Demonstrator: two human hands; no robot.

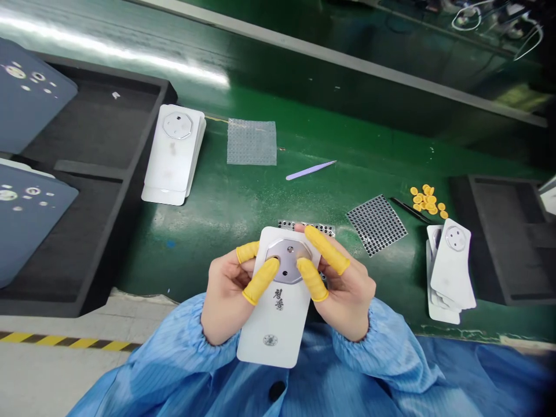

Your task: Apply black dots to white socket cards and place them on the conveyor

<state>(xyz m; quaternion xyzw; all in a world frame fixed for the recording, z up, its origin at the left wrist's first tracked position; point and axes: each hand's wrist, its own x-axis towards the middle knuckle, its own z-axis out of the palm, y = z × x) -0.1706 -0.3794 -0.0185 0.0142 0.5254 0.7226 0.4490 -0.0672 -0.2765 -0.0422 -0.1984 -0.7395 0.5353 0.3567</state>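
Note:
A white phone back cover (271, 318) with dark printed characters and an octagonal camera plate is held up in front of my body. Yellow finger cots cover thumbs and fingers on both hands. My left hand (230, 289) grips the cover's left edge, its thumb pressed on the left of the camera plate. On the other side, my right hand (343, 284) holds the upper right edge, thumb on the plate's right and index finger along the corner. The fingers behind the cover are hidden. Partly covered beneath lies a sheet of small black dots (304, 226).
Stacked white covers lie at left (167, 168) and right (452, 272). Behind are a bubble-wrap sheet (252, 142), lilac tweezers (310, 170), another dotted sheet (377, 225), dark tweezers (410, 209) and yellow finger cots (428, 200). Black trays flank the bench (156, 139) (478, 243).

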